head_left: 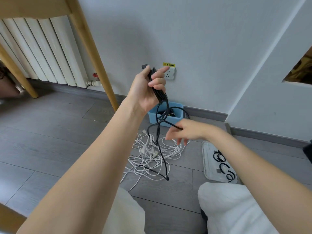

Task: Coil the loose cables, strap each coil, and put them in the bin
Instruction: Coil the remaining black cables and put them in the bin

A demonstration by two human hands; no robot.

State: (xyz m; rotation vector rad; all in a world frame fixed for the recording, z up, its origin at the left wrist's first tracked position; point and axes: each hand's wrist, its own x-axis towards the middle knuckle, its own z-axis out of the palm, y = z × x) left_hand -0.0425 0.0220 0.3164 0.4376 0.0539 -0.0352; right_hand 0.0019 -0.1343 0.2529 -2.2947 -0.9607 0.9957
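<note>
My left hand (148, 88) is raised in front of the wall and grips several gathered loops of a black cable (158, 132), whose plug sticks out above the fist. The rest of that cable hangs down to the floor. Lower and to the right, my right hand (184, 130) pinches a strand of the same black cable. A tangle of white cables (152, 157) lies on the floor beneath. The blue bin (177, 108) stands against the wall behind the hands, with dark cable inside.
A clear tray (212, 166) holding black straps lies on the floor at the right. A wall socket (170, 73) sits just behind my left hand. A wooden table leg (94, 53) and a white radiator (42, 51) stand at the left. My knees fill the bottom.
</note>
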